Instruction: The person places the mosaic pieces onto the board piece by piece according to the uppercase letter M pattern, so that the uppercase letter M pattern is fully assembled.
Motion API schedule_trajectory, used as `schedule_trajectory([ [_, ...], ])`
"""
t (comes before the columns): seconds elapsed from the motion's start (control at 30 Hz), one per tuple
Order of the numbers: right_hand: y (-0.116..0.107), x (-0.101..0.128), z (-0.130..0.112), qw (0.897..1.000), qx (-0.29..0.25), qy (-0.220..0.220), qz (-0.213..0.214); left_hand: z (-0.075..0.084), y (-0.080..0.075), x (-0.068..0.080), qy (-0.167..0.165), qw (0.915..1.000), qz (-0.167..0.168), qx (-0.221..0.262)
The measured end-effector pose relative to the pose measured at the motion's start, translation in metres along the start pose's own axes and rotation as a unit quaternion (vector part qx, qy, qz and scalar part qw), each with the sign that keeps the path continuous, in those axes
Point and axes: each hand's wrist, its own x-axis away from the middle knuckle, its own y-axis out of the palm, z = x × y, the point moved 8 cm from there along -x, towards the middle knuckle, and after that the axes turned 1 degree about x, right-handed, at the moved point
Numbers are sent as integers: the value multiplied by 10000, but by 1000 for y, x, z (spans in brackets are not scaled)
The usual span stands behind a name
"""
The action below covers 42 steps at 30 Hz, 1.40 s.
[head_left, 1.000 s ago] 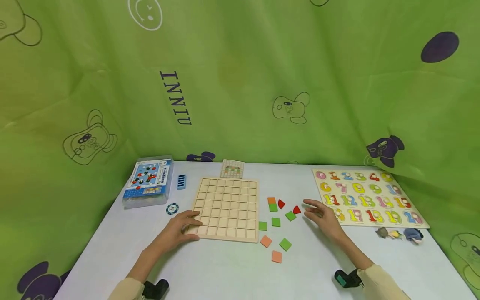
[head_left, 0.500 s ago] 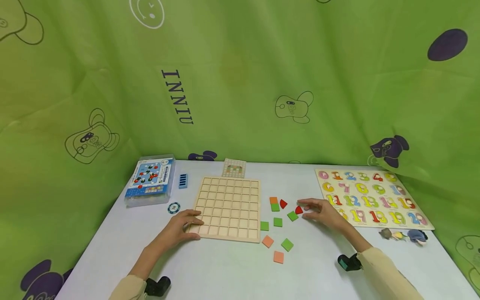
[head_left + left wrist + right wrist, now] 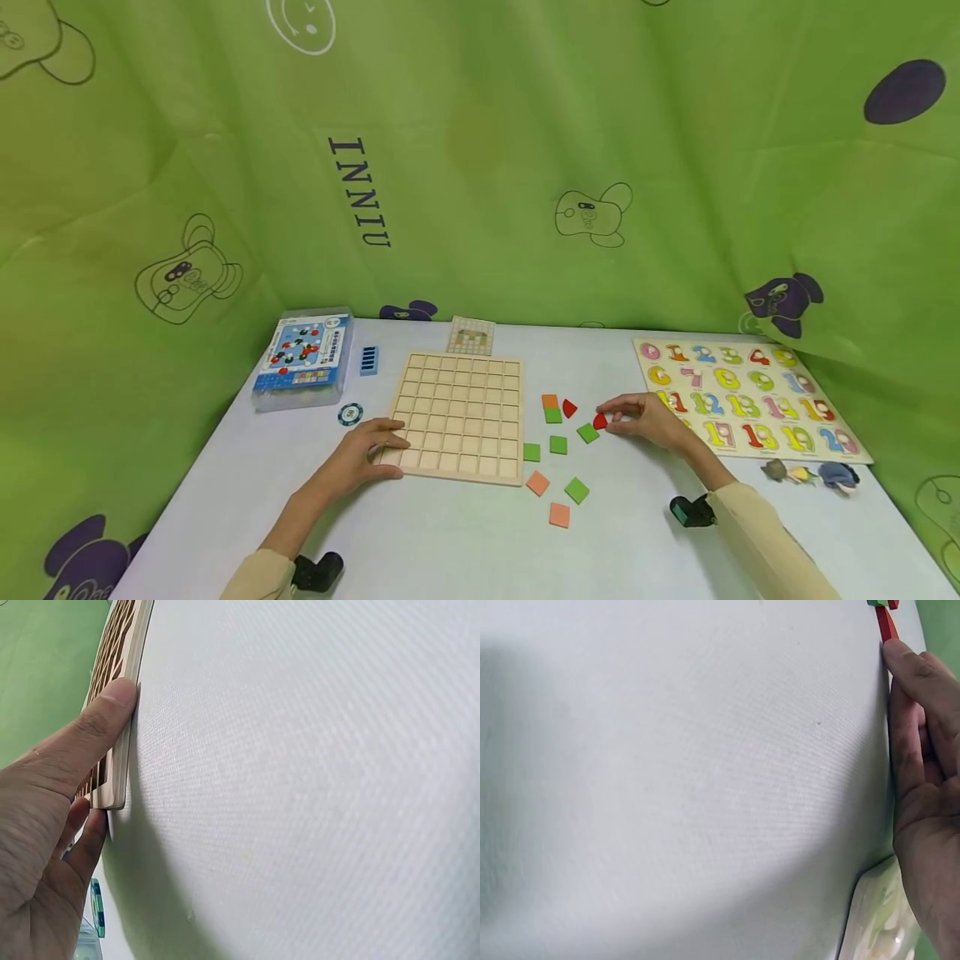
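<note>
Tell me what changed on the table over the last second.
The right hand moved left toward the loose tiles and now pinches the red quarter-round piece, which it had not yet reached a second ago. The left hand kept resting on the near left corner of the wooden grid board. The other tiles and the number puzzle did not move.

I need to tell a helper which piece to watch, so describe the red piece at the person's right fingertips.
Start at the wooden grid board in the middle of the table; just to its right lie scattered flat tiles. The red piece is the rightmost of them, touched by the right hand, beside a green square. It has a curved edge, unlike the squares, and the other red piece lies untouched nearer the board.
</note>
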Motion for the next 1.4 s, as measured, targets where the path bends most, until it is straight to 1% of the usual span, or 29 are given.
schedule_trajectory([
  [0.1,-1,0,0,9998,12,-115,180,0,0,0,-28,10000,24,-35],
  [0.33,-1,4,-4,9962,126,-342,796,-1,1,0,-37,10000,55,-67],
  [0.43,-2,7,-5,9937,89,-452,1023,-2,2,-1,-79,10000,12,-25],
  [0.53,-4,9,-5,9913,-62,-515,1208,-2,2,-1,-126,9999,-23,9],
  [0.6,-5,11,-5,9902,-152,-470,1306,-2,2,-1,-152,9999,-31,11],
  [0.73,-7,14,-2,9876,-312,-219,1521,-2,2,0,-157,9999,3,-5],
  [0.9,-5,16,1,9838,-440,189,1730,-1,1,0,-78,9999,95,-14],
  [1.0,-4,16,2,9812,-529,322,1826,0,0,0,-35,9999,98,-7],
  [1.07,-4,17,1,9789,-579,366,1926,0,0,-1,-40,10000,81,-36],
  [1.23,-2,16,-1,9751,-720,429,2052,-1,1,-3,-200,9998,-22,-28],
  [1.4,1,16,-6,9746,-777,420,2056,-1,1,-4,-335,9994,-57,-19],
])
